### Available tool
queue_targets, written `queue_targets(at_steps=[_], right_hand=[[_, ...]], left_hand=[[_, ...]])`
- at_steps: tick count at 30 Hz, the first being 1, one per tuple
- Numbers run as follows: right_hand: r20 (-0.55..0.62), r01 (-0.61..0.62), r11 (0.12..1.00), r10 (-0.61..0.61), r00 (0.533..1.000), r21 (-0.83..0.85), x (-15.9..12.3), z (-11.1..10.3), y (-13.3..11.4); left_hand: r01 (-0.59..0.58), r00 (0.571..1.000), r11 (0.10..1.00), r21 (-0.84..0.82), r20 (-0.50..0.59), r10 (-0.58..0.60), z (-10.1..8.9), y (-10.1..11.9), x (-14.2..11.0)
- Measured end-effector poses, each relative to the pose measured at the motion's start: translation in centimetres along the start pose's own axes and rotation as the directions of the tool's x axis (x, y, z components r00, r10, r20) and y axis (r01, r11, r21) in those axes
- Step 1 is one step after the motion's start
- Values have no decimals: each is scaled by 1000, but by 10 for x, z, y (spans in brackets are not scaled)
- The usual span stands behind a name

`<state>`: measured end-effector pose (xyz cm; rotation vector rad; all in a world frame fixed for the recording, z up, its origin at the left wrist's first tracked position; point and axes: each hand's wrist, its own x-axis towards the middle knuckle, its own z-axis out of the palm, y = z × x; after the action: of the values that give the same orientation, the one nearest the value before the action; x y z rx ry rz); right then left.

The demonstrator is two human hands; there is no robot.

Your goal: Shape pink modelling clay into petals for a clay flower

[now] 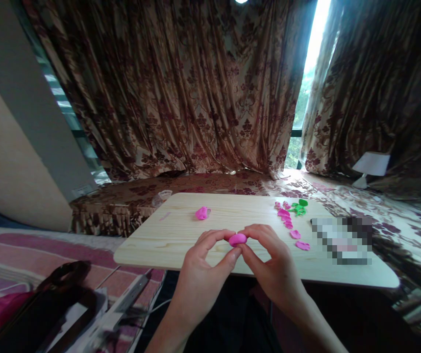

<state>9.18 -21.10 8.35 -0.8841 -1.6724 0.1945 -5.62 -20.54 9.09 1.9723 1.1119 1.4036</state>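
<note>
My left hand (207, 262) and my right hand (269, 252) meet above the front part of a pale wooden table (181, 245). Between their thumbs and fingertips they pinch a smooth, rounded pink piece (237, 239); its material is not clear. Farther back on the left lies a pink lump (201, 213) with a small clear part beside it. To the right are several flat, scalloped pink pieces (295, 234), some overlapping. Behind them sit green leaf-shaped pieces (299, 208) and small pink bits (282, 205).
A blurred-out flat object (342, 242) lies at the table's right side. A clear container (161, 197) stands past the back left corner. A power strip (131, 294) and a dark bag (44, 309) are at lower left. A white lamp (372, 164) stands behind, at right.
</note>
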Motion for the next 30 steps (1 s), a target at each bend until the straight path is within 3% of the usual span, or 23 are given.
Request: queue_targets(at_steps=[6,12,16,22,30], right_hand=[[-61,16,998,-20,998,-67,-1,3,0],[63,83,978,-72,995,-190,5,-5,-3],[118,135,965,-111,987,-226,7,-6,-8],[18,109,974,-107,994,-200,4,-4,-8],[-150,55,987,-79,986,-154,0,8,-9]], left_hand=[[-81,993,995,55,-77,85,2,-2,1],[-216,959,908,360,-97,266,0,-2,0],[-253,947,868,428,-75,313,-2,2,0],[-253,951,878,406,-62,302,-4,4,1],[-216,919,889,404,-222,325,6,6,-2]])
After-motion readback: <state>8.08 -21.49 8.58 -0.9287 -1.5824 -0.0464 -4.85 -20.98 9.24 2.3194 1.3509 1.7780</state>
